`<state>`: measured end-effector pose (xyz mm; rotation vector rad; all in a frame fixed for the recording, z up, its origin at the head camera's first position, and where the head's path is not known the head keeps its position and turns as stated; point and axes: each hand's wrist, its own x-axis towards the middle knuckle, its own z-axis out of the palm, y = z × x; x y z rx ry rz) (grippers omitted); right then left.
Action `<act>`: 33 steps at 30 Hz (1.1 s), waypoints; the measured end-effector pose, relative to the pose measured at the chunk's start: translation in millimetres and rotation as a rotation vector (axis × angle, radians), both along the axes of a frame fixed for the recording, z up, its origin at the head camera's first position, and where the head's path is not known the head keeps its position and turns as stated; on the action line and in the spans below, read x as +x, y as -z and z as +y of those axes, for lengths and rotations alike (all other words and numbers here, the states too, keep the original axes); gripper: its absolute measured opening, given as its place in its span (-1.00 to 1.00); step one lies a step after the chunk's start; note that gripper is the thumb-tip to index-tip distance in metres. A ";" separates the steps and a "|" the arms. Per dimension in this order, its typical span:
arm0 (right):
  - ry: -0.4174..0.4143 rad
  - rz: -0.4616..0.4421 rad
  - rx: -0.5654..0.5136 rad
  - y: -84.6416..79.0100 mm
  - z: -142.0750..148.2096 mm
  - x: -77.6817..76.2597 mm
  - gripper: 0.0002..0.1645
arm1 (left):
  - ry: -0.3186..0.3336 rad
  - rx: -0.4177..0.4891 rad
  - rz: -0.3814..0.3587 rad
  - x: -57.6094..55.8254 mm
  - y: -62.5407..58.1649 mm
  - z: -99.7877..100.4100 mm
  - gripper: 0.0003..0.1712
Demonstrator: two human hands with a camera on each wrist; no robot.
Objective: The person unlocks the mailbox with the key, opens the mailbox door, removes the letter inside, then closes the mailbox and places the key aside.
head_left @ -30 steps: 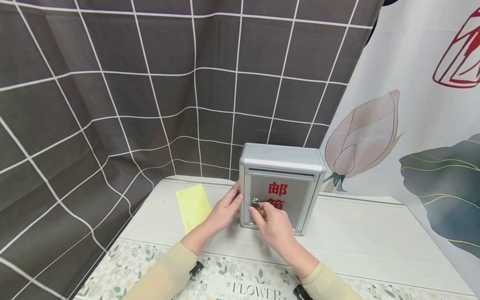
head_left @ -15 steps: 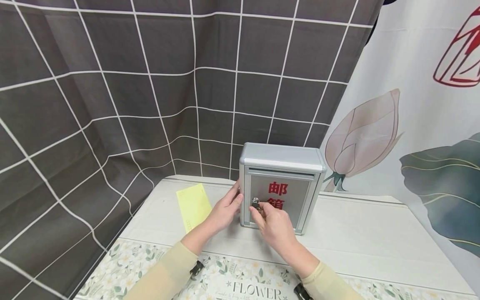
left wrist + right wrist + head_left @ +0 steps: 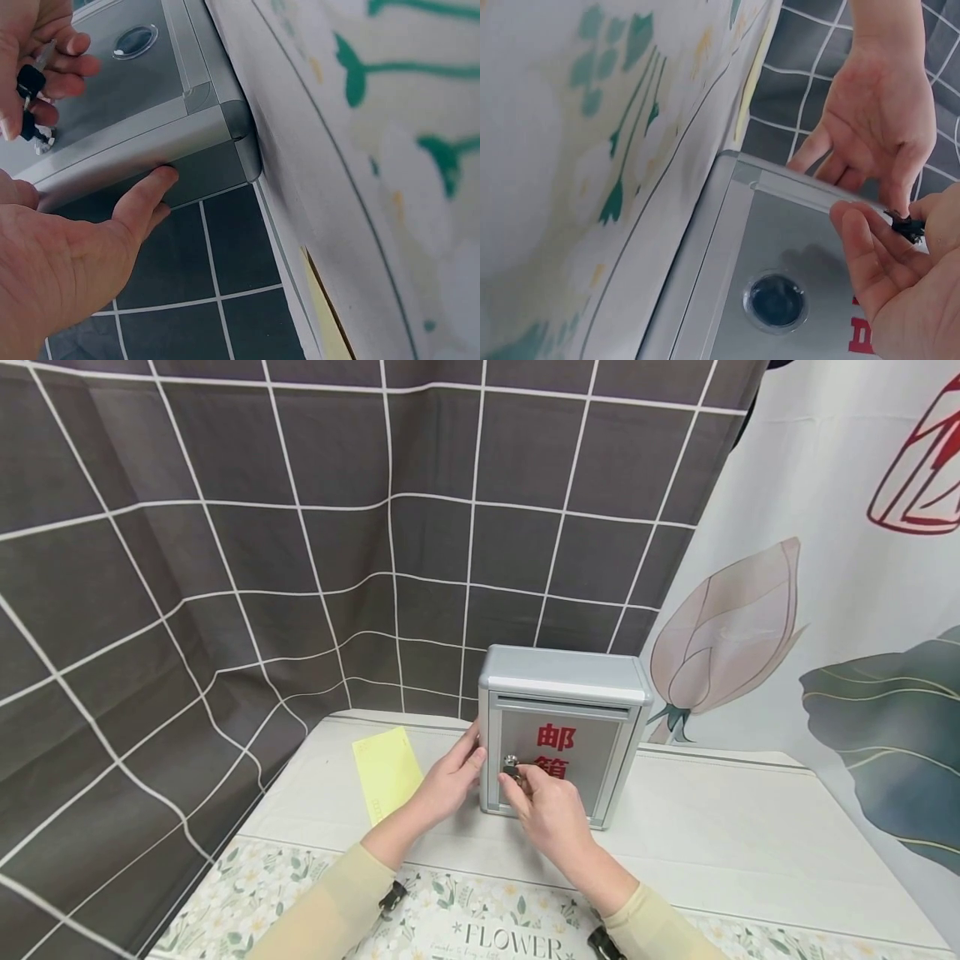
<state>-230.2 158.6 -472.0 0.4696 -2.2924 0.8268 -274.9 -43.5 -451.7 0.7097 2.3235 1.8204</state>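
A silver metal mailbox (image 3: pixel 565 669) with red characters and a slot stands upright on the table. My left hand (image 3: pixel 448 785) rests against its left side, the fingers lying along the wall in the left wrist view. At the small lock (image 3: pixel 511 761) on the door's left edge, my right hand (image 3: pixel 553 814) pinches a black-headed key (image 3: pixel 511 771) between thumb and fingers. A second key (image 3: pixel 30 80), with a black head and a silver blade, hangs by those fingers in the left wrist view. The mailbox door is closed.
A yellow envelope (image 3: pixel 387 772) lies flat left of the mailbox. Under everything is a white tablecloth (image 3: pixel 735 835) with a flower-print front band. Behind hangs a dark grid-pattern curtain (image 3: pixel 337 552), and on the right a white curtain with lotus prints (image 3: pixel 723 635).
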 end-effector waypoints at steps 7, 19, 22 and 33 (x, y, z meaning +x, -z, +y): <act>-0.055 0.026 -0.009 -6.9 -5.2 10.0 -0.61 | -0.010 0.000 -0.005 0.1 -0.8 0.1 -0.26; -0.376 -0.614 -0.468 -42.8 -11.5 31.1 -0.64 | -0.015 0.008 0.002 -1.1 -0.2 0.1 -0.27; -0.458 -0.676 -0.567 -42.9 -7.7 28.6 -0.52 | -0.023 0.005 0.005 -1.4 -0.4 0.0 -0.27; -0.522 -0.910 -0.744 -31.3 17.6 35.4 -0.42 | -0.024 -0.022 0.011 -2.0 2.4 -0.8 -0.26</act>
